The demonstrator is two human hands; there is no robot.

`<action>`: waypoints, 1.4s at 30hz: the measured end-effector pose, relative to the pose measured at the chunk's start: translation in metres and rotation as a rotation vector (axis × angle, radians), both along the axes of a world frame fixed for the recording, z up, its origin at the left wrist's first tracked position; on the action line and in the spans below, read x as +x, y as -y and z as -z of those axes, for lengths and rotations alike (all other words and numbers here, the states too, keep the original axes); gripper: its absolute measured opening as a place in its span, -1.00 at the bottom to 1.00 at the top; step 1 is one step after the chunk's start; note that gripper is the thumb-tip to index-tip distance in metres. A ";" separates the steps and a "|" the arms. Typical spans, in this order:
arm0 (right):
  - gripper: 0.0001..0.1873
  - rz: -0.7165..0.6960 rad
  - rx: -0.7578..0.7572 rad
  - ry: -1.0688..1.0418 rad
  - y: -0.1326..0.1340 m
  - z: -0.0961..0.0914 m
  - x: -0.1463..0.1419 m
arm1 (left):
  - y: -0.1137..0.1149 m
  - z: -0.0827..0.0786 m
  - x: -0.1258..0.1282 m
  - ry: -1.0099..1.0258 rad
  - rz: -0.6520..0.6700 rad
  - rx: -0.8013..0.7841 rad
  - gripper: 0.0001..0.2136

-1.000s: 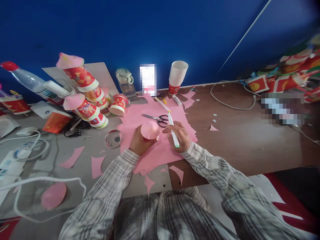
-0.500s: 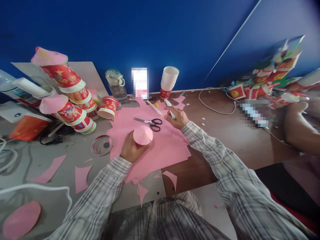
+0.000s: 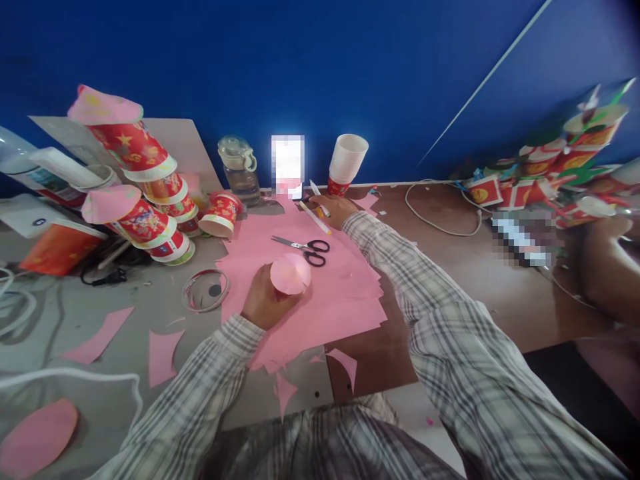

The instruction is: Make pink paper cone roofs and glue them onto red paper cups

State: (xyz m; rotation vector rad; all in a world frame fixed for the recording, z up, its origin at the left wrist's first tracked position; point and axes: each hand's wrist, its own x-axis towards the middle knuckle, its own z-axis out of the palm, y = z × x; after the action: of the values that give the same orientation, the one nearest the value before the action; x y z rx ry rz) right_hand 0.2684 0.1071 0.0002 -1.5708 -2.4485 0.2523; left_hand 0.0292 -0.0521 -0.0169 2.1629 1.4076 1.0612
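Observation:
My left hand (image 3: 265,299) is wrapped around a paper cup topped with a pink paper cone (image 3: 290,274), over the pink paper sheets (image 3: 330,293). Little of the cup shows beneath the cone. Stretched forward, my right hand (image 3: 338,212) grips a white marker (image 3: 315,189) with a green end. Its fingertips are near the base of a bright, blurred-out phone (image 3: 287,163). Black-handled scissors (image 3: 303,248) lie on the pink sheets, blades to the left. A white marker with a yellow end (image 3: 315,219) rests behind them, and its yellow cap lies close to my right hand.
Red decorated cup towers with pink cones (image 3: 133,143) stand at left. Behind are a water bottle (image 3: 239,173) and stacked white cups (image 3: 349,157). Pink scraps (image 3: 165,357) and cables lie about. At right are another person's arm (image 3: 607,267) and more cup models (image 3: 540,180).
My right hand has moved forward and left with the marker, toward the phone. My left hand keeps its hold on the cup with the cone. The view has shifted slightly.

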 end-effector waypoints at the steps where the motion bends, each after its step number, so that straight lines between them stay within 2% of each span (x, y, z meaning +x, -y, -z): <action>1: -0.43 -0.005 -0.016 0.023 -0.002 0.001 0.000 | 0.000 0.001 0.000 0.018 0.020 -0.021 -0.58; 11: -0.48 -0.050 0.003 0.133 -0.004 0.009 0.000 | -0.001 0.002 -0.001 0.062 0.049 -0.064 -0.56; 17: -0.63 0.052 0.062 0.155 0.001 0.014 0.004 | 0.000 0.001 -0.001 0.046 0.053 -0.086 -0.57; 24: -0.58 0.157 0.137 0.075 0.008 0.015 0.000 | 0.000 0.000 -0.001 0.023 0.040 -0.033 -0.54; 27: -0.52 0.157 0.194 -0.016 0.023 0.013 0.006 | 0.000 -0.002 -0.001 0.010 0.051 -0.046 -0.56; 30: -0.47 0.131 0.241 -0.108 0.052 0.015 0.018 | 0.001 -0.003 -0.001 0.011 0.064 -0.052 -0.53; 35: -0.51 0.064 0.279 -0.190 0.098 0.031 0.034 | 0.002 -0.002 -0.002 0.007 0.056 -0.022 -0.54; 38: -0.53 0.035 0.297 -0.202 0.107 0.041 0.038 | 0.002 0.000 -0.002 0.006 0.053 0.002 -0.54; 42: -0.53 0.022 0.315 -0.203 0.104 0.046 0.037 | 0.002 0.002 -0.003 0.011 0.060 0.002 -0.54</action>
State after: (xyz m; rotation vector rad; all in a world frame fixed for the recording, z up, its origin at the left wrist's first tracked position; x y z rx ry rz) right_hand 0.3053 0.0026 -0.0456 -1.3650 -2.1893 0.0178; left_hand 0.0261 -0.0539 -0.0190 2.1830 1.3287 1.0511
